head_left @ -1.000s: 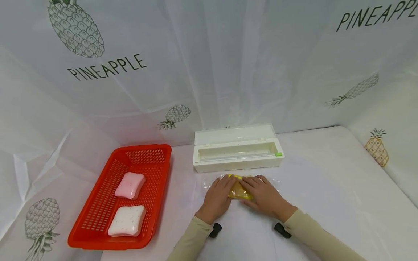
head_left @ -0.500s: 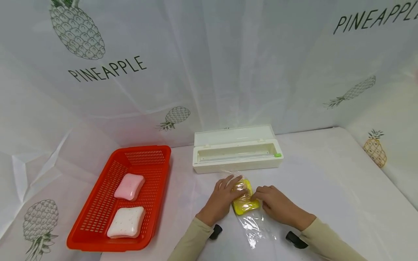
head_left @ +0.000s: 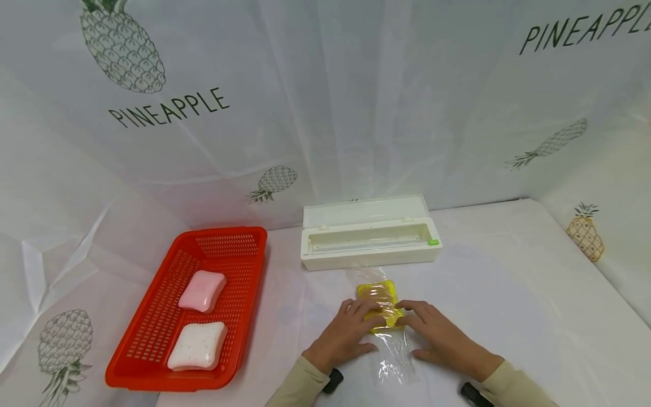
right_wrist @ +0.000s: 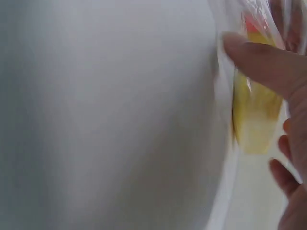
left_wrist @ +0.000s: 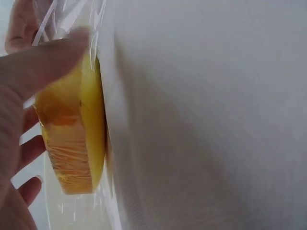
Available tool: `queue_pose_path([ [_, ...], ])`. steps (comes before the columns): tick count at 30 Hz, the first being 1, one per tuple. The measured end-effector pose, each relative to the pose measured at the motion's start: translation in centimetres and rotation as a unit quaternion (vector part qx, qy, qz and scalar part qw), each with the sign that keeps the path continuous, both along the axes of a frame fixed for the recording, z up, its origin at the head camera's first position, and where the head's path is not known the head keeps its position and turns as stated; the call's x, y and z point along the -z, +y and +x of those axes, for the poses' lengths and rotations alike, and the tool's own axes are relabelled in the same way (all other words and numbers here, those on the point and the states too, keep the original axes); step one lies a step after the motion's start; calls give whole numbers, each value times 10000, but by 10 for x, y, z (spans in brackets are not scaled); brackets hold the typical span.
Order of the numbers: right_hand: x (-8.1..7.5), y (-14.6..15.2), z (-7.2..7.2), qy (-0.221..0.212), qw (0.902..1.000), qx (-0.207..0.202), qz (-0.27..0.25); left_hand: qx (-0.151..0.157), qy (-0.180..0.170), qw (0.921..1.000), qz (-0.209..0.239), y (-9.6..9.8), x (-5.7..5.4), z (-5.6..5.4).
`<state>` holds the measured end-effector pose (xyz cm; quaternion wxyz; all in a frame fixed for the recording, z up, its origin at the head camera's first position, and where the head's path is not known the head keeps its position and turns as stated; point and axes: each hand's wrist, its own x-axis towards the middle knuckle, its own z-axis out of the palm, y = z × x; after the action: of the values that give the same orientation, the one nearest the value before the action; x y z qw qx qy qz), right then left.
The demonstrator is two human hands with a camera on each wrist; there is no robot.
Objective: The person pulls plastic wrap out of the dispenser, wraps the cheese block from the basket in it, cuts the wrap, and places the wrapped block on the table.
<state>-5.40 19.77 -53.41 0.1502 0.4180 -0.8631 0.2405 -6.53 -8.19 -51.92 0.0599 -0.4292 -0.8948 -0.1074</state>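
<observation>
A yellow bar of soap (head_left: 389, 291), wrapped in clear cling film, lies on the white table in the middle of the head view. Loose film (head_left: 394, 364) trails from its near end, and another flap (head_left: 368, 273) sticks out at the far end. My left hand (head_left: 346, 333) lies over the soap's left side, fingers on its top and thumb held apart. From the right, my right hand (head_left: 445, 339) touches the soap's edge with its fingertips. Both wrist views show the thumbs near the film, beside the wrapped soap (left_wrist: 88, 129); the right wrist view is blurred.
Behind the soap stands a white cling film dispenser (head_left: 373, 260), its lid raised and a green slider at its right end. On the left sits a red basket (head_left: 249, 316) holding a pink soap (head_left: 202, 290) and a white speckled soap (head_left: 197, 346). Pineapple-printed cloth forms the back wall.
The soap has been turned so that its loose film ends point towards and away from me. My right hand has loosened its curled fingers and shifted slightly right; my left hand has moved closer.
</observation>
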Motion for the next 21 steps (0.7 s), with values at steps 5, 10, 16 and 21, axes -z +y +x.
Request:
queue_pose_path([
  [5,2,-10,0,-140,9972,-106,-731,-130,-140,9980,599,-1,7,-1],
  [10,-2,-18,-2,-504,9912,193,-1207,-457,-664,9827,1668,-2,11,0],
  [16,-11,-32,-3,-758,9829,1064,-1296,-933,-1027,9630,2309,0,6,3],
  [21,-19,-43,-7,-1544,9635,1890,-1098,-1164,-1073,9642,2128,7,4,4],
])
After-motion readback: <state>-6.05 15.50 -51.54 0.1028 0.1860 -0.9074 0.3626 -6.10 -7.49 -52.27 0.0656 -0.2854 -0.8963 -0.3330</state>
